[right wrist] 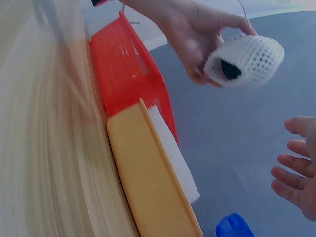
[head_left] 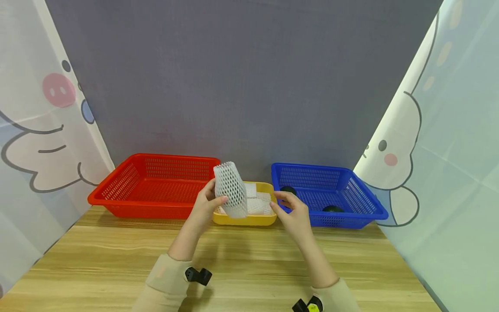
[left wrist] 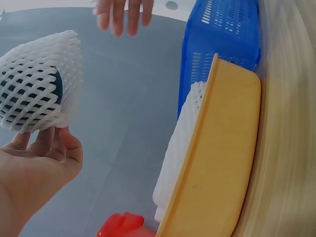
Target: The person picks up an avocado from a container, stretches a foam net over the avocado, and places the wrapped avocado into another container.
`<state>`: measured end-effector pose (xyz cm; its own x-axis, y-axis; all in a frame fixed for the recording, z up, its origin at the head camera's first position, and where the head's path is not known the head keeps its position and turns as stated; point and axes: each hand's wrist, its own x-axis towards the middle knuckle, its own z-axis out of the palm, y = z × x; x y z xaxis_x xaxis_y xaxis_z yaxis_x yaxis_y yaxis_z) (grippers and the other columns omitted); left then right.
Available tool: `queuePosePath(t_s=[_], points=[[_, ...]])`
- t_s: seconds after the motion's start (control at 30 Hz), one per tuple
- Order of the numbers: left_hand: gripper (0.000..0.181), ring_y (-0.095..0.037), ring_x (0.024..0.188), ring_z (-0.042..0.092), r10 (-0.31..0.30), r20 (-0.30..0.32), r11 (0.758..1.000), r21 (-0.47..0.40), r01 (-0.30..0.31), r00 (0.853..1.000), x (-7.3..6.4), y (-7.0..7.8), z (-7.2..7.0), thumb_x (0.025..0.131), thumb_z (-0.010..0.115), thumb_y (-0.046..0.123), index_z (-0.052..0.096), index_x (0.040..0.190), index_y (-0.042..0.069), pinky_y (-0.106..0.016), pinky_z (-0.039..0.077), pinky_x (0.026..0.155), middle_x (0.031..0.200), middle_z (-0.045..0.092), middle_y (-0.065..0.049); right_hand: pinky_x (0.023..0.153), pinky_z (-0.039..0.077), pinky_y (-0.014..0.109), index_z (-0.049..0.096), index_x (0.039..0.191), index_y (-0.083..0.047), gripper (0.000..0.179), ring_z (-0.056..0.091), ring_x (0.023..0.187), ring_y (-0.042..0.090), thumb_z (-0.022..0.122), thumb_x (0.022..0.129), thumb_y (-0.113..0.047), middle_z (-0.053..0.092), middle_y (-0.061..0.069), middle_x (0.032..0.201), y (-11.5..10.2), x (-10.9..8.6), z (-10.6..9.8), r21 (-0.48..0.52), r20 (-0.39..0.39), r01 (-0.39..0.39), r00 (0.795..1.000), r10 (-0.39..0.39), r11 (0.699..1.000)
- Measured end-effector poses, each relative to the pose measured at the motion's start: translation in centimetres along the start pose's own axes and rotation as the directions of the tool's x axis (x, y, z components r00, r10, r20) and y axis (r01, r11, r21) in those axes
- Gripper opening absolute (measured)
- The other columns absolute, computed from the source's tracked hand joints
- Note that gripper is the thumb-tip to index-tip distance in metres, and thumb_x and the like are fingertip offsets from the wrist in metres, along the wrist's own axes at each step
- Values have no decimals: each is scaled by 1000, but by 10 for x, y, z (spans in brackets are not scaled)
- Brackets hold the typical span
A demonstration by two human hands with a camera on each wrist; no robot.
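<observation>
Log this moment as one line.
Left hand: holds white foam net, dark item inside | Right hand: empty | Yellow bin: more nets | Blue basket: two dark items

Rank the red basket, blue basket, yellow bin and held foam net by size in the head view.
1. Red basket and blue basket: too alike to rank apart.
2. Yellow bin.
3. Foam net, in the left hand.
</observation>
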<state>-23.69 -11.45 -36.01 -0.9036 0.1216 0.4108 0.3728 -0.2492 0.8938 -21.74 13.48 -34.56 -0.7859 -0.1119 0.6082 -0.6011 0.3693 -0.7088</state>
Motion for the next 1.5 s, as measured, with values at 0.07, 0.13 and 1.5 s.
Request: queuePosePath(t_s=[0.07,0.13,1.5], points=[[65,-20,107,56,-5,-21,1000,7,5,1000,1,1,-3,82,58,5,35,142,-2,-30,46,92,123,54,-14,89,48,42,67,111,2,26,61,104,28,71,86,-5,66,16,111,14,2,-1,-28,-11,-3,1000,3,1000],[63,-20,108,55,-8,-31,1000,10,8,999,1,2,-5,84,58,4,34,142,-3,-29,45,92,125,52,-17,90,48,43,67,112,0,27,60,105,26,71,86,-7,66,13,112,28,3,-2,-49,-11,0,1000,-1,999],[57,-21,111,49,-93,-184,978,166,125,979,13,14,-49,92,61,10,35,142,1,-25,44,92,127,48,-14,83,51,42,67,114,4,34,63,102,32,74,84,-10,67,17,110,62,3,0,-432,43,-152,981,189,889]])
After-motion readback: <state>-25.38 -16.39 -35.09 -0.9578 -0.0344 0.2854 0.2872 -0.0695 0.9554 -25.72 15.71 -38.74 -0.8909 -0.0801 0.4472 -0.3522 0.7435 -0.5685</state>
